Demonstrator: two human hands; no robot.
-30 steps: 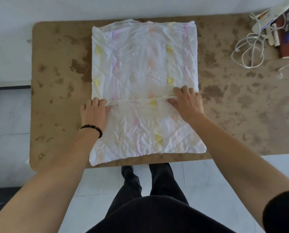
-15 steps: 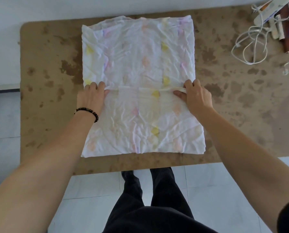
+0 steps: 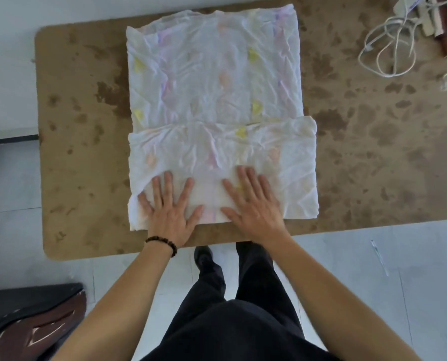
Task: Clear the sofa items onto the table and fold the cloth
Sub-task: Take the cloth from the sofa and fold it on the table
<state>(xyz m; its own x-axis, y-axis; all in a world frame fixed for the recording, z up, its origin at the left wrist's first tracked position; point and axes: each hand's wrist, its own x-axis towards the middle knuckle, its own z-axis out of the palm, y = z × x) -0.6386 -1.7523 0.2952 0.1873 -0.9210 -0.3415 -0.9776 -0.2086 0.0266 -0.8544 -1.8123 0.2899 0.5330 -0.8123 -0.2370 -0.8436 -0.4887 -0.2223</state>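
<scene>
We press our left hand [image 3: 169,212] and right hand [image 3: 252,207] flat, fingers spread and grasping nothing, on the near folded layer of the white patterned cloth [image 3: 214,74], which lies on the stained brown counter [image 3: 373,152].

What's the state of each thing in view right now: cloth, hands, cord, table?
Cloth: flat on the table, near part folded up over itself, wrinkled.
Left hand: open, palm down, pressing the fold.
Right hand: open, palm down, pressing the fold.
Cord: loosely coiled, far right of the table, apart from the cloth.
Table: stained, holding the cloth and the cord.
</scene>
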